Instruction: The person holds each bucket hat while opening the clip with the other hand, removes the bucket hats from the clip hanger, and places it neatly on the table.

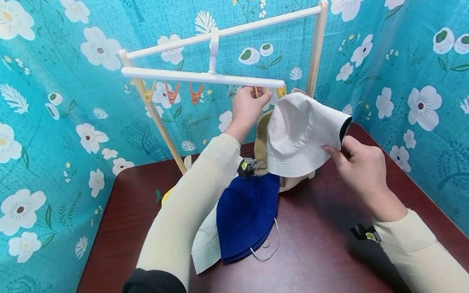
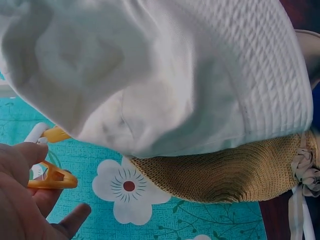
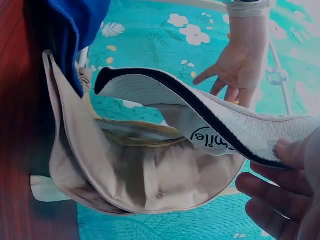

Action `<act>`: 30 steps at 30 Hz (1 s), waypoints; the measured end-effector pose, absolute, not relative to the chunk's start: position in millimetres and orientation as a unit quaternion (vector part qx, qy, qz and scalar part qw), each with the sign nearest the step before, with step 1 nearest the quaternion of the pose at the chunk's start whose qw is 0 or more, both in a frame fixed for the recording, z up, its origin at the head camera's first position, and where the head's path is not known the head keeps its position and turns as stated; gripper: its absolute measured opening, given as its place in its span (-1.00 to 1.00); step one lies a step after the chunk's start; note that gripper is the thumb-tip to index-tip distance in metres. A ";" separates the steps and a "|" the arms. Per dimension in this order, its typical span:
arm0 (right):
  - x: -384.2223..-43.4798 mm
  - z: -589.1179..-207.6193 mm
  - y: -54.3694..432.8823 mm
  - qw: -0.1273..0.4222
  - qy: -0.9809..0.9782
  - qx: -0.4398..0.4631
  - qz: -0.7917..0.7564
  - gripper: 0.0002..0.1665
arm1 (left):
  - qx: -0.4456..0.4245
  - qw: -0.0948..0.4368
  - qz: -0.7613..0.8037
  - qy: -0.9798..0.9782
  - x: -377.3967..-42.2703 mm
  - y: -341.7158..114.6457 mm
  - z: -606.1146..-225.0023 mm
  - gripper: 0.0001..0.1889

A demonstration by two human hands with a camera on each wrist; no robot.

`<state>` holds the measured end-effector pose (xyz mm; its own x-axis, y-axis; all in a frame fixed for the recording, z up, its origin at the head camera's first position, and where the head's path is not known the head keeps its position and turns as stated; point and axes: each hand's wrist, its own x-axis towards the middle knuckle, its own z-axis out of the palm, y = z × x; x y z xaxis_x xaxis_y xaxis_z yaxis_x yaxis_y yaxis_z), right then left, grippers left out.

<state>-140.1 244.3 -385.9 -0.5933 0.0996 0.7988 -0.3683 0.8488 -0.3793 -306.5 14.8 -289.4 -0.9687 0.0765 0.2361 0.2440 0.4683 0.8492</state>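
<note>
My left hand (image 1: pixel 249 105) is raised under the white hanger bar (image 1: pixel 203 77), with a yellow clip (image 2: pixel 57 177) pinched between thumb and fingers. To its right is a white bucket hat (image 1: pixel 300 133), crown up toward the bar's right end. My right hand (image 1: pixel 359 163) pinches this hat's brim between thumb and fingers. Dark trim and printed lettering (image 3: pixel 212 140) show inside the hat in the right wrist view. Another yellow clip (image 1: pixel 281 90) hangs at the bar's right end, close to the crown.
A wooden stand (image 1: pixel 317 48) holds the hanger. Orange clips (image 1: pixel 172 93) hang from its left part. Behind the white hat are a woven straw hat (image 2: pixel 220 175) and a beige hat (image 3: pixel 175 175). A blue hat (image 1: pixel 249 217) overlaps a pale hat (image 1: pixel 205 246) on the dark red table (image 1: pixel 303 261).
</note>
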 end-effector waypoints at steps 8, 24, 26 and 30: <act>-134.1 -380.8 242.1 0.441 -0.853 0.092 0.262 -0.66 | -0.096 0.061 -0.540 -0.834 -311.3 6.4 -290.4 -0.54; -123.6 -373.6 237.2 0.438 -0.854 0.123 0.253 -0.66 | -0.115 0.084 -0.509 -0.849 -290.7 -22.5 -287.6 -0.54; -122.8 -372.3 237.0 0.438 -0.854 0.126 0.251 -0.65 | -0.120 0.089 -0.508 -0.848 -285.0 -28.2 -287.1 -0.54; -121.2 -370.6 236.9 0.430 -0.859 0.130 0.246 -0.64 | -0.134 0.099 -0.503 -0.848 -274.4 -40.6 -288.0 -0.52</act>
<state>-121.2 236.9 -370.6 -0.5969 -0.0121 0.8022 -0.4357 0.8445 -0.3114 -274.4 -40.6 -288.0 -0.9447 0.1270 0.3025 0.3264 0.4576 0.8271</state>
